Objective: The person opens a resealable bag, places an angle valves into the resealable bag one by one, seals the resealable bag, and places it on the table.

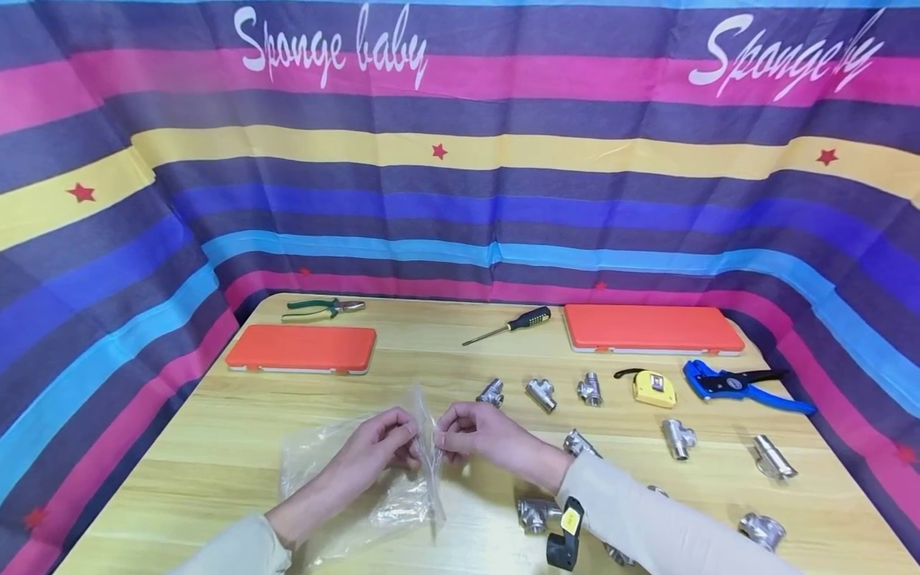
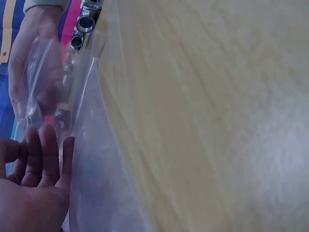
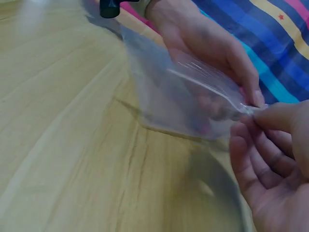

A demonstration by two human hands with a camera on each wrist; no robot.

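Note:
A clear plastic bag (image 1: 402, 507) is held up on its edge between the two hands, its lower part close over the table. My left hand (image 1: 374, 443) pinches one side of its upper edge between thumb and fingers. Opposite it, my right hand (image 1: 489, 435) pinches the other side, thumb pressed to fingertips. In the right wrist view the bag (image 3: 164, 96) hangs as a see-through sheet with a zip strip along its edge. Through the film in the left wrist view, the right hand (image 2: 36, 63) shows beyond the left fingers (image 2: 48, 154).
Several metal pipe fittings (image 1: 679, 439) lie right of the hands, some partly behind the right sleeve. Farther back are red cases (image 1: 654, 327), pliers (image 1: 327, 308), a screwdriver (image 1: 528, 319), a yellow tape measure (image 1: 654, 389) and a blue wire stripper (image 1: 740, 386). A striped curtain (image 1: 460, 192) encloses the table.

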